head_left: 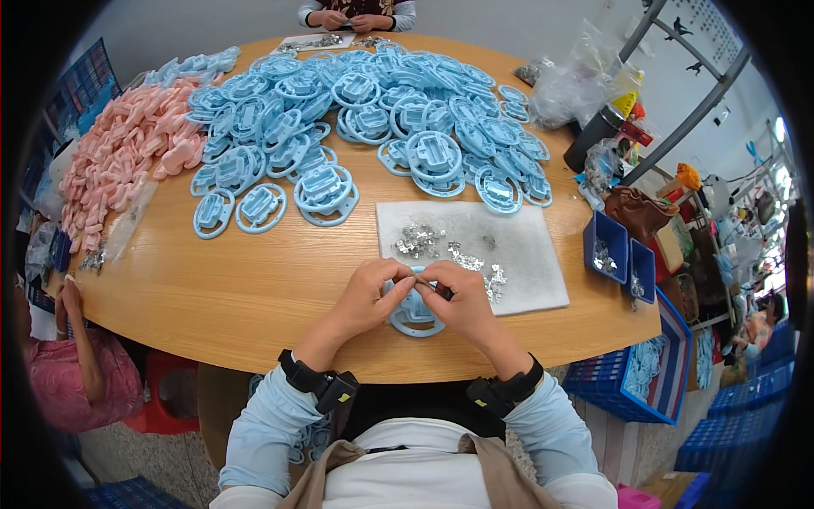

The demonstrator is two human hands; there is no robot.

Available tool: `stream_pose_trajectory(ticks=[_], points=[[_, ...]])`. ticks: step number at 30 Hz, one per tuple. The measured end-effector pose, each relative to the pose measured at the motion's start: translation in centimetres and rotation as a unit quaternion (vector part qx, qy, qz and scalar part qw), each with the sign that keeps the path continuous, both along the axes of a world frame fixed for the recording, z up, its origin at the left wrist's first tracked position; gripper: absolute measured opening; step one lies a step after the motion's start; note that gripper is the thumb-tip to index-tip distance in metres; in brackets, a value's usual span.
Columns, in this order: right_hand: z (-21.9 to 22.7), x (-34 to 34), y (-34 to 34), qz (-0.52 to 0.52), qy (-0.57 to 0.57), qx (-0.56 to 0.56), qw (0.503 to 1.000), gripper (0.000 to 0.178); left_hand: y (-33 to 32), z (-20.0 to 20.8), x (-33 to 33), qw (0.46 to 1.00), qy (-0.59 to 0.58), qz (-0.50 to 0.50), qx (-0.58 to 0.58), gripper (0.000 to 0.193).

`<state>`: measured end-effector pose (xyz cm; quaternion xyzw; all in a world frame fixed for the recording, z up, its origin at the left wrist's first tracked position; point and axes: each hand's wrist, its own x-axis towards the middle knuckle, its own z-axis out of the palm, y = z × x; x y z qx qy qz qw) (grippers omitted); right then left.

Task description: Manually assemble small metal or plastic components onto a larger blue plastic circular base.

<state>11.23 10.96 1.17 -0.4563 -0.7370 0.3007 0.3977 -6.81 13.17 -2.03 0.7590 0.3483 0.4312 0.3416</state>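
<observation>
Close to the table's near edge lies a light blue oval plastic part (415,329), with both of my hands over it. My left hand (370,294) is closed in a pinch, thumb and forefinger meeting the other hand's fingertips. My right hand (464,299) is closed too, with something small and dark at its fingers that I cannot make out. Whatever lies between the fingertips is too small to name. Just beyond, a white foam sheet (530,254) bears small loose metal pieces (420,240) in loose clusters.
Blue parts (437,157) lie heaped across the far side, pink parts (140,140) at the left. Two blue bins (604,246) with metal pieces stand at the right edge, above a blue crate (670,365). Other people sit opposite and at the left.
</observation>
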Motion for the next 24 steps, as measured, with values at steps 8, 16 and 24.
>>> stream_pose_trajectory(ticks=[8, 16, 24], points=[[0.1, -0.2, -0.4, -0.047, 0.076, -0.12, 0.989, 0.017, -0.2, 0.2, 0.0, 1.0, 0.007, -0.001, -0.012, 0.011], [0.0, 0.9, 0.4, -0.063, 0.005, -0.074, 0.995, 0.014, -0.1, 0.2, 0.0, 0.993, 0.048, 0.037, 0.103, 0.034], [-1.1, 0.7, 0.2, -0.08, -0.256, 0.103, 0.958, 0.011, -0.5, -0.9, 0.1, 0.981, 0.175, 0.009, 0.08, 0.07]])
